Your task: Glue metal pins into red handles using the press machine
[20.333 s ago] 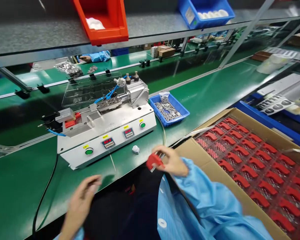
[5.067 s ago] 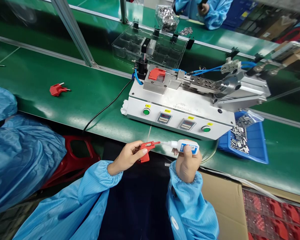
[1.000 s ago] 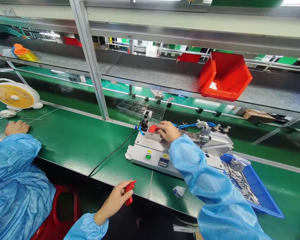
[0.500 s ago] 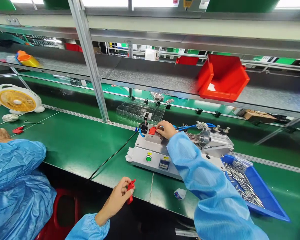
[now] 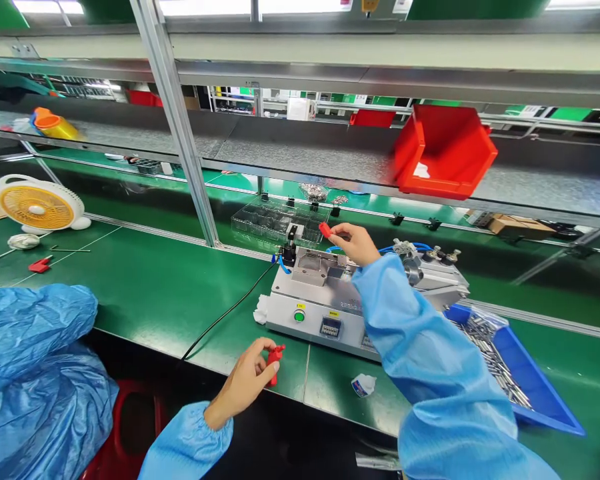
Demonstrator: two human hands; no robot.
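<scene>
My left hand (image 5: 253, 375) is closed around a red plastic part (image 5: 274, 365) just above the bench's front edge. Between the fingertips of my right hand (image 5: 357, 244) is a second red plastic part (image 5: 325, 230), held up above a grey bench machine (image 5: 325, 303). Under that hand, the machine's metal fixture block (image 5: 310, 268) shows bare metal on top. A green button (image 5: 299, 316) and a small counter (image 5: 331, 327) are set in the machine's front face.
Right of the machine lies a blue tray (image 5: 543, 387) of metal pins. A small white bottle (image 5: 364, 385) stands near the front edge. A red bin (image 5: 445, 157) sits on the shelf above. At left are a fan (image 5: 40, 205) and a co-worker's blue sleeve (image 5: 35, 320).
My right hand has lifted the red part off the fixture block, up and slightly right. My left hand has moved a little right and up with its red part. The co-worker's hand has left view.
</scene>
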